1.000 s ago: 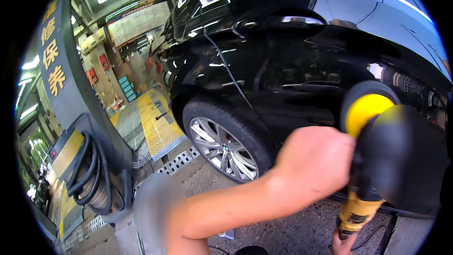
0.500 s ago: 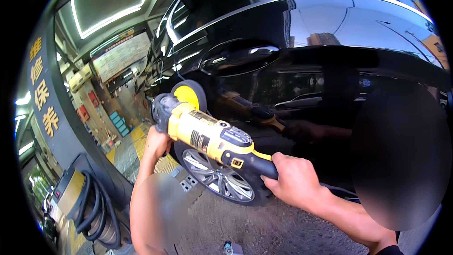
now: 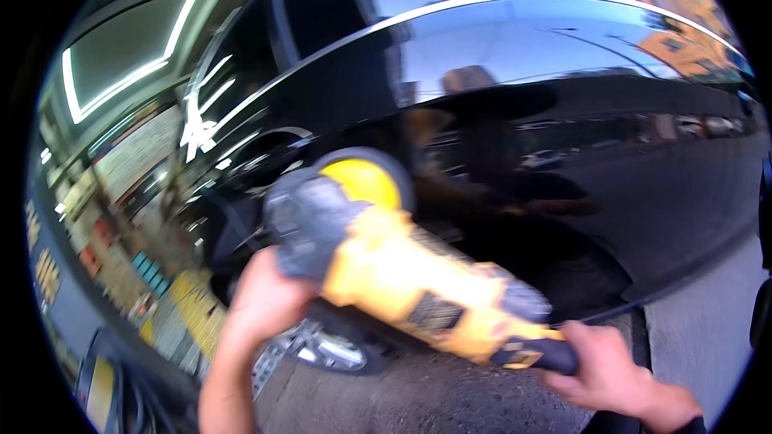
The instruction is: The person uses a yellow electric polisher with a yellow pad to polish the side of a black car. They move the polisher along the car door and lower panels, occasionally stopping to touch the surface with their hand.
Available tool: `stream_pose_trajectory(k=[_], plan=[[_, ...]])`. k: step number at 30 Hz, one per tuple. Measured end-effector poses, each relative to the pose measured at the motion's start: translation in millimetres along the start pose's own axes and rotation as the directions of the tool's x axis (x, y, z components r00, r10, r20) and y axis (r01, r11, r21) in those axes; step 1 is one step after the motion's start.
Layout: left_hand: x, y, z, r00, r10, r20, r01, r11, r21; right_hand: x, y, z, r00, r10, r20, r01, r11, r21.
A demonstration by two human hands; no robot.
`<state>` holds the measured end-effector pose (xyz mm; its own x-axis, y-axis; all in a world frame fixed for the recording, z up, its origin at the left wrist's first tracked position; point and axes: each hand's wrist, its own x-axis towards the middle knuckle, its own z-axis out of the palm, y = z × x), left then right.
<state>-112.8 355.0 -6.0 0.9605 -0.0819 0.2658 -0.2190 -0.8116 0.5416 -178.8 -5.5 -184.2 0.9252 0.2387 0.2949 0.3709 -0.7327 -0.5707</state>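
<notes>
A yellow and black car polisher [image 3: 418,285] is held slantwise across the middle of the view, blurred by motion. My left hand [image 3: 272,293] grips it beneath its dark front head, with the fingers partly hidden. My right hand [image 3: 601,366] is wrapped around the black rear handle at the lower right. The round pad with its yellow backing [image 3: 363,183] faces the glossy black car door [image 3: 498,233]. Whether the pad touches the paint cannot be made out.
Below the polisher shows a car wheel [image 3: 326,347] above the rough ground [image 3: 418,402]. A grey pillar [image 3: 68,289] and a vacuum-like machine with a coiled hose [image 3: 112,390] stand at the left. Behind them lies a lit workshop with yellow floor markings [image 3: 197,305].
The view has turned to the right, so the car and pillar sit farther left. The polisher looks larger and nearer, and both hands keep their hold on it.
</notes>
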Motion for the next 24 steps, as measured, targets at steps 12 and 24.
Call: stream_pose_trajectory(k=[12,24], plan=[[30.3,35.3,70.4,0.901,0.432,0.031,-0.434,0.899,0.063,-47.2,36.3,15.4,0.894,0.096,-0.439,0.008,0.973,0.230],[34.4,-122.9,-88.5,0.950,-0.308,-0.046,0.292,0.933,-0.210,107.4,-98.2,15.0,0.961,-0.257,0.100,0.250,0.965,0.085]])
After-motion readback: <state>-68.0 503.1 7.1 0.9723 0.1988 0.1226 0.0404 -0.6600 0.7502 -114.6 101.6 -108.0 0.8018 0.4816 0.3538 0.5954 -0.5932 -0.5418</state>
